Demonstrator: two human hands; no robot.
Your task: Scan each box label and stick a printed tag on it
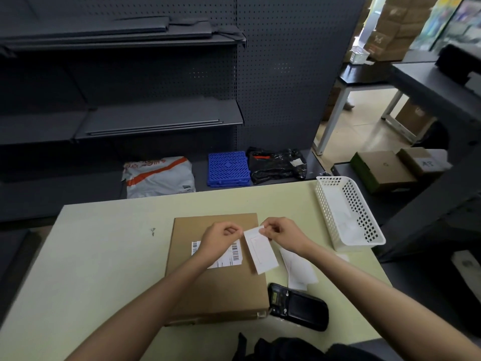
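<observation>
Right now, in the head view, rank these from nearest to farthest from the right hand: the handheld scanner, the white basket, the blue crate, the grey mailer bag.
Measured from the right hand:
1. White basket, to its right on the table.
2. Handheld scanner, below it, beside the box. Too close to call against the basket.
3. Blue crate, beyond the table.
4. Grey mailer bag, far left, beyond the table.

Paper, cardboard and plastic on a matt tabletop

The flat box (216,267) is plain brown matt cardboard bearing a white paper label (221,259); the tag (260,252) is smooth white paper; the table (104,256) is smooth, pale and matt; the basket (348,212) at right is white perforated plastic; the scanner (299,306) is black plastic, slightly glossy; the shelving (156,118) at upper left looks like dark matt metal.
</observation>
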